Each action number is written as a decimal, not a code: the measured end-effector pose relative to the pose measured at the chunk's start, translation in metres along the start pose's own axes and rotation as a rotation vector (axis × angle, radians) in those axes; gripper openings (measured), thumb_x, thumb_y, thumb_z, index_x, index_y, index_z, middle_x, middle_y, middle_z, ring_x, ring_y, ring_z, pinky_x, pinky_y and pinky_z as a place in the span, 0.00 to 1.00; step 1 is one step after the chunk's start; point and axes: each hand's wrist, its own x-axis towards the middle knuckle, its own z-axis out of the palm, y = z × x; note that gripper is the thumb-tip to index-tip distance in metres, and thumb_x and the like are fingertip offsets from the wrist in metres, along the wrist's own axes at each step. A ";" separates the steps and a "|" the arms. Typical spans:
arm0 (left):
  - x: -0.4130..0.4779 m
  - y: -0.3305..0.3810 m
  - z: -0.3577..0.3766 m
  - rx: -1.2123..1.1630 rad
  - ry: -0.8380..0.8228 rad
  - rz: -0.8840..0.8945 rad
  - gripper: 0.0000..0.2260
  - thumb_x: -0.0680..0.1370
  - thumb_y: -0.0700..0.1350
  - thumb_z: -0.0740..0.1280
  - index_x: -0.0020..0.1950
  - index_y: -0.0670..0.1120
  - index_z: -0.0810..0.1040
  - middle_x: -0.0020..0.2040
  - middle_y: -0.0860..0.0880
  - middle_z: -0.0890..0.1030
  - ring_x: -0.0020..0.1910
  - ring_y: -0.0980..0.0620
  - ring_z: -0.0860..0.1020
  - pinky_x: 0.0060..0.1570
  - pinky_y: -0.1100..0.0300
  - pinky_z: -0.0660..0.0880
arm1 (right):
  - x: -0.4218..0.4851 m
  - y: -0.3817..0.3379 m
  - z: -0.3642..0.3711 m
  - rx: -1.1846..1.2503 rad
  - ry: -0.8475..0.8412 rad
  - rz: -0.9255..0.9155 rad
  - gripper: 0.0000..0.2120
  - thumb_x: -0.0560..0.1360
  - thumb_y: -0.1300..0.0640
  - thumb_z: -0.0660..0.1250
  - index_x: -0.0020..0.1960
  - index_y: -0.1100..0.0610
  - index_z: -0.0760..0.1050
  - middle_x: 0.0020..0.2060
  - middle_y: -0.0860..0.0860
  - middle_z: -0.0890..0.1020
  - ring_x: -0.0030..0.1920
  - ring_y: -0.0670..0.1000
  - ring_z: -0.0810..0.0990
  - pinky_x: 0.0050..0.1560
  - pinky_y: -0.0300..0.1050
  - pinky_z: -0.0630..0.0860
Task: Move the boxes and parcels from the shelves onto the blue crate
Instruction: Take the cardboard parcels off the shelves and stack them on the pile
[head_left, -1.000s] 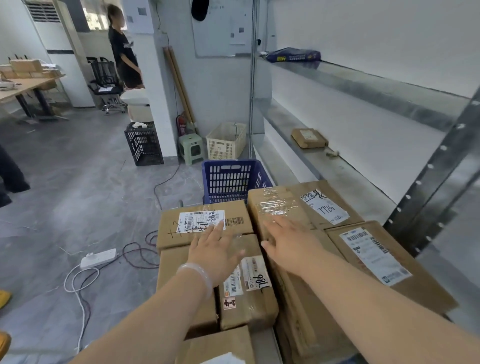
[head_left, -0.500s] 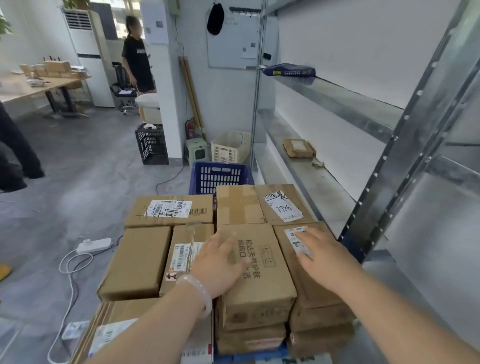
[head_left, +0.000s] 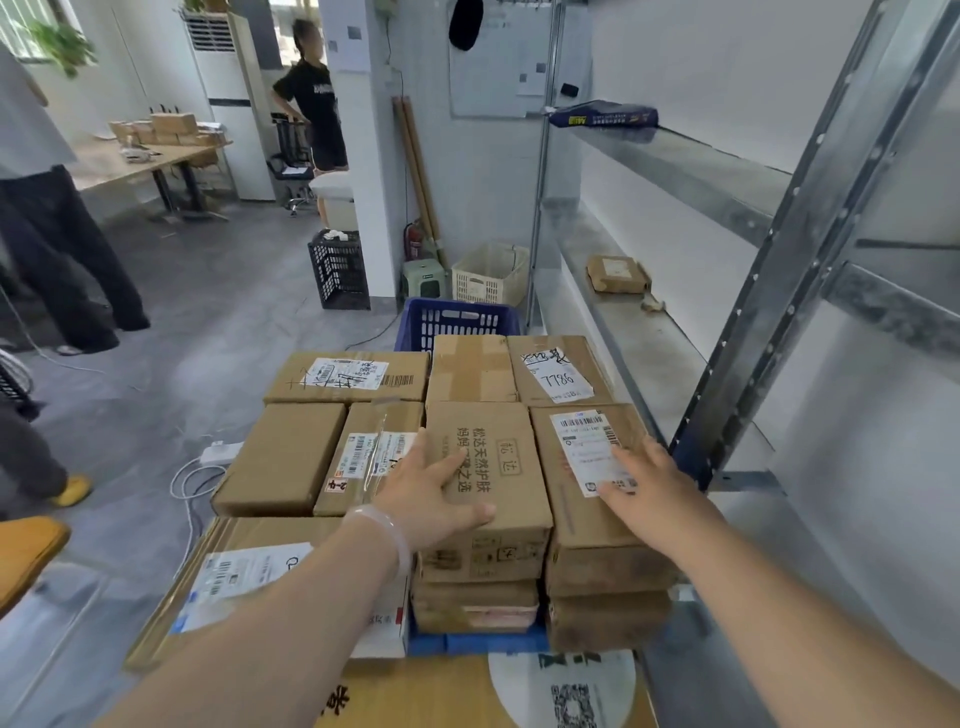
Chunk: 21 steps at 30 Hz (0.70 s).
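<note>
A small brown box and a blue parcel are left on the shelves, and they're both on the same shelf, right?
Not quite. The head view shows the small brown box on the lower shelf, while the blue parcel lies on the upper shelf above it.

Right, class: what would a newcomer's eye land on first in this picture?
The stack of cardboard boxes fills the centre foreground, with the left hand and right hand resting on its top. To the right, the metal shelves hold a small box and a dark blue parcel.
</note>
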 end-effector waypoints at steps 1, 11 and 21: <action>-0.001 0.001 0.000 -0.034 -0.005 0.001 0.41 0.71 0.68 0.68 0.79 0.59 0.55 0.79 0.56 0.38 0.79 0.46 0.49 0.76 0.46 0.54 | 0.001 0.000 0.001 0.005 0.000 0.009 0.30 0.80 0.39 0.56 0.79 0.43 0.52 0.79 0.45 0.44 0.76 0.59 0.55 0.72 0.58 0.61; 0.000 0.000 -0.003 -0.105 -0.036 0.028 0.39 0.73 0.62 0.71 0.79 0.58 0.56 0.79 0.57 0.37 0.79 0.48 0.51 0.75 0.51 0.56 | 0.004 -0.001 0.010 0.034 0.012 0.046 0.31 0.80 0.39 0.56 0.79 0.43 0.51 0.79 0.47 0.44 0.77 0.59 0.53 0.72 0.60 0.60; 0.012 -0.009 0.001 -0.077 -0.018 0.029 0.40 0.70 0.64 0.71 0.78 0.61 0.57 0.79 0.57 0.36 0.78 0.47 0.52 0.75 0.48 0.58 | 0.003 -0.001 0.010 -0.010 0.029 0.005 0.31 0.80 0.40 0.56 0.79 0.44 0.51 0.79 0.48 0.46 0.76 0.59 0.55 0.70 0.59 0.65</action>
